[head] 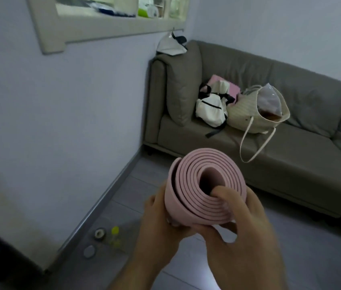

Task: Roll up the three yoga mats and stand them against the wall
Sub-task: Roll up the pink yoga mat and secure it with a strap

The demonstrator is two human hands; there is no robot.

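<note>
A rolled-up pink yoga mat (pixel 194 176) is held upright in front of me, its spiral end facing the camera. My left hand (pixel 161 222) grips the roll from the left and below. My right hand (pixel 247 214) holds it from the right, with the thumb hooked into the hollow middle of the roll. The lower length of the mat is hidden behind my hands. No other mat is in view. The pale wall (pixel 60 122) stands to the left, meeting the grey floor at a skirting strip.
A grey sofa (pixel 290 155) fills the right side, carrying a white backpack (pixel 211 105) and a cream tote bag (pixel 257 109). On the floor by the wall lie a tape roll (pixel 100 233), a yellow-capped bottle (pixel 114 236) and a round lid (pixel 90 251).
</note>
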